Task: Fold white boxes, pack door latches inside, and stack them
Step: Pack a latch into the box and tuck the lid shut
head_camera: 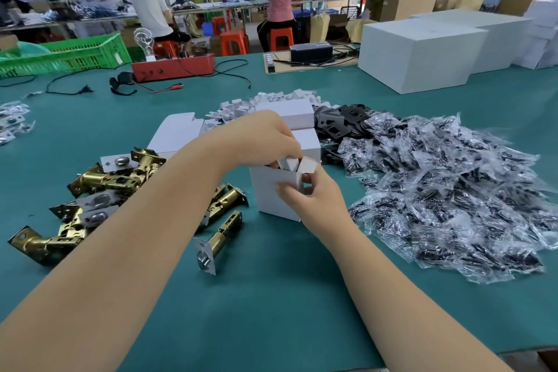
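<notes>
A small white box (271, 193) stands upright on the green table, its top flaps open. My left hand (265, 139) reaches over it from above, fingers curled onto the top flaps. My right hand (311, 199) grips the box's right front corner, thumb on its face. What lies inside the box is hidden. Brass door latches (102, 181) lie in a loose heap to the left; one latch (214, 243) lies alone in front. Folded white boxes (297, 113) sit just behind my left hand, beside a flat box blank (175, 133).
A big heap of clear bags with black parts (447, 196) fills the right side. Black plates (338, 121) and small white cards (271, 101) lie behind. Large white cartons (419, 54), a red device (173, 66), cables and a green crate (66, 54) stand farther back. People work at distant benches.
</notes>
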Tool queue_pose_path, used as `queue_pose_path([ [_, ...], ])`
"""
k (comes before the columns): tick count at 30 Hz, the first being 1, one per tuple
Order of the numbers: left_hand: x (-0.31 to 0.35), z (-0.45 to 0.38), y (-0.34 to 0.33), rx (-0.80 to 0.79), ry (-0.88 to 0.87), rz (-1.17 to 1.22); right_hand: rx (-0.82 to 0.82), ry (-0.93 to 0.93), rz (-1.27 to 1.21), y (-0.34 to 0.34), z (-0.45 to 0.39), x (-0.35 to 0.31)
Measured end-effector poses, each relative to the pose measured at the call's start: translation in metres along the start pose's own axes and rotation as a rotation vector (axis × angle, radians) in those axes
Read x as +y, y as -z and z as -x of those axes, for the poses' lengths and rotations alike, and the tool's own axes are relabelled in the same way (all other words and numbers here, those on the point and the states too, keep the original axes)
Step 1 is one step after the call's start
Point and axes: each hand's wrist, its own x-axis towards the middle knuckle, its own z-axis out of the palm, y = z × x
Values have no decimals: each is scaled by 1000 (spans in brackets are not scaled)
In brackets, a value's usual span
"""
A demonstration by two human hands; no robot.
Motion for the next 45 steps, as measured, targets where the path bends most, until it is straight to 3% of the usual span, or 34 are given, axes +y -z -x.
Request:
queue_pose_path([
  [7,-13,7,-14,202,-131,-52,29,15,-24,0,-2,0],
  [11,-32,16,-41,525,-202,79,43,16,-39,-2,-2,0],
  [14,-41,20,-74,551,-108,207,12,13,-87,-5,-2,-4],
  [17,-44,22,-95,602,-136,293,-39,-14,-224,0,-6,-3],
  [19,-43,24,-104,666,-152,404,28,-40,-275,7,-10,-2],
  [21,-42,25,-110,710,-173,480,224,-68,-262,13,-16,0],
  [23,-44,24,-112,691,-181,513,409,-73,-167,21,-29,2],
  [26,-47,19,-113,708,-161,490,507,-96,-11,33,-61,2],
  [32,-46,19,-121,697,-90,582,379,-10,856,55,-121,18],
  [36,-47,19,-123,670,-71,592,407,2,1126,66,-150,26],
  [39,-46,16,-128,638,-69,502,323,-188,1348,66,-163,31],
  [42,-46,17,-130,586,-59,479,245,-342,1429,64,-169,31],
  [45,-51,16,-130,554,-58,507,305,-400,1268,63,-173,25],
])
